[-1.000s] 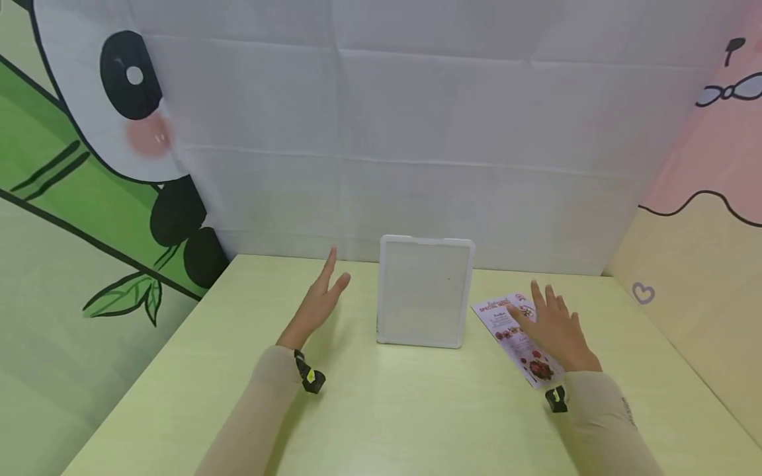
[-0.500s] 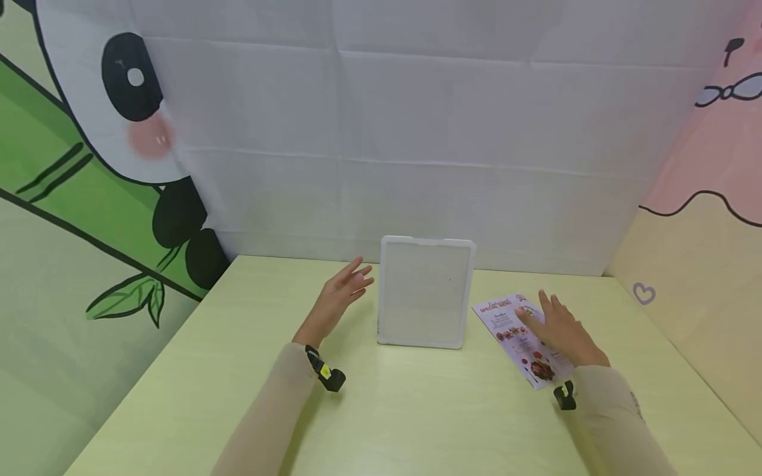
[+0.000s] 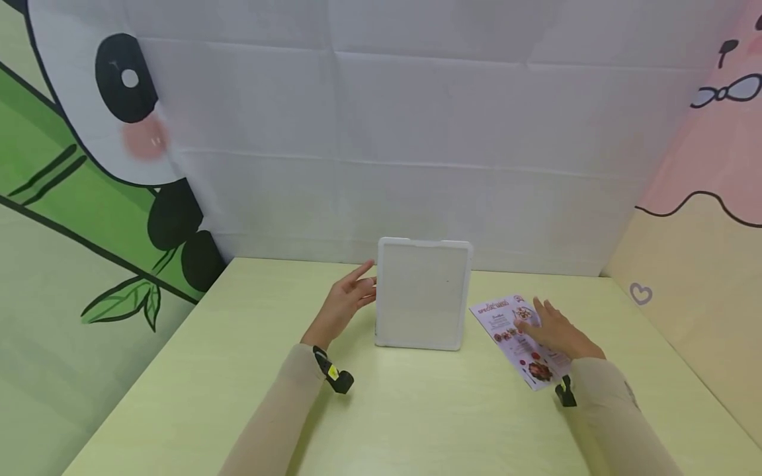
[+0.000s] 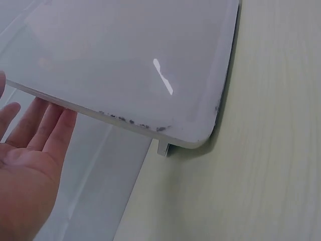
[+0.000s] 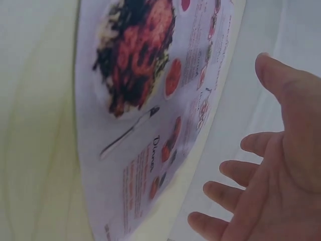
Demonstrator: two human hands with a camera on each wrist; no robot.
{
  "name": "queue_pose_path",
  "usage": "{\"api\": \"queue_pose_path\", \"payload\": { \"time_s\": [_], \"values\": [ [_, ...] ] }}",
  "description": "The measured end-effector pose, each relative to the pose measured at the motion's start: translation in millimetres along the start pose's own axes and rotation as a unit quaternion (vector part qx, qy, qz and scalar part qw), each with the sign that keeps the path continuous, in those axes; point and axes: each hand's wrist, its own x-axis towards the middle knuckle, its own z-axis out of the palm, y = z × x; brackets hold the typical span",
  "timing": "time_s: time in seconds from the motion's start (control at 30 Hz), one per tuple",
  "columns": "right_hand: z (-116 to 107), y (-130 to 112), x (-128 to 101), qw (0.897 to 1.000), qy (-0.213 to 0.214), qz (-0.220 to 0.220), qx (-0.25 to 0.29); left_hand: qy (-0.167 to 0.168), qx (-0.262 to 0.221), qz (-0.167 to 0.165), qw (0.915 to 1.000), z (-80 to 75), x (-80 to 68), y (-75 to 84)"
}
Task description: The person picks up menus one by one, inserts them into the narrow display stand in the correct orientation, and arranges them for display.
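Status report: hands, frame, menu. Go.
Left hand open beside frame, contact unclear. Right hand open over menu. Frame upright on table. Nothing between.

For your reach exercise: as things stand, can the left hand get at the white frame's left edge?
Probably yes. The left hand is open right beside the white frame, and nothing lies between them on the table.

A pale yellow-green table (image 3: 178,403) fills the lower frame. Behind it hangs a creased white cloth (image 3: 417,145). At upper left is a panda and bamboo wall (image 3: 71,172); at right, a pink and cream wall (image 3: 702,218).
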Motion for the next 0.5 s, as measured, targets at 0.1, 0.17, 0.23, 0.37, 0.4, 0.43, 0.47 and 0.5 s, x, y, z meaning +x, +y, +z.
{"api": "queue_pose_path", "payload": {
  "time_s": [0.1,0.17,0.23,0.37,0.4,0.43,0.47,0.5],
  "values": [
    [-0.1,1.8,3.2,1.0,-0.007,-0.003,-0.002,0.006,0.008,-0.003,0.9999,1.7,1.9,0.3],
    [0.0,2.7,4.9,1.0,-0.01,-0.01,-0.004,0.011,0.014,-0.006,0.9998,2.6,3.2,0.3],
    [0.1,3.8,6.0,1.0,-0.014,-0.017,-0.002,0.019,0.016,-0.01,0.9996,3.7,4.8,-0.1],
    [0.5,5.3,6.4,0.999,-0.022,-0.023,0.003,0.037,0.024,-0.02,0.9988,6.9,7.8,-1.7],
    [0.7,6.0,6.6,0.999,-0.022,-0.023,0.003,0.04,0.028,-0.021,0.9986,8.0,8.5,-2.0],
    [1.1,6.2,7.6,0.999,-0.023,-0.025,0.004,0.045,0.032,-0.022,0.9983,8.5,8.9,-1.9],
    [1.5,6.5,8.9,0.999,-0.024,-0.025,0.005,0.047,0.037,-0.021,0.998,8.8,9.3,-1.9],
    [2.3,7.1,10.4,0.999,-0.025,-0.026,0.005,0.049,0.042,-0.02,0.9977,9.0,9.7,-1.9]
  ]
}}
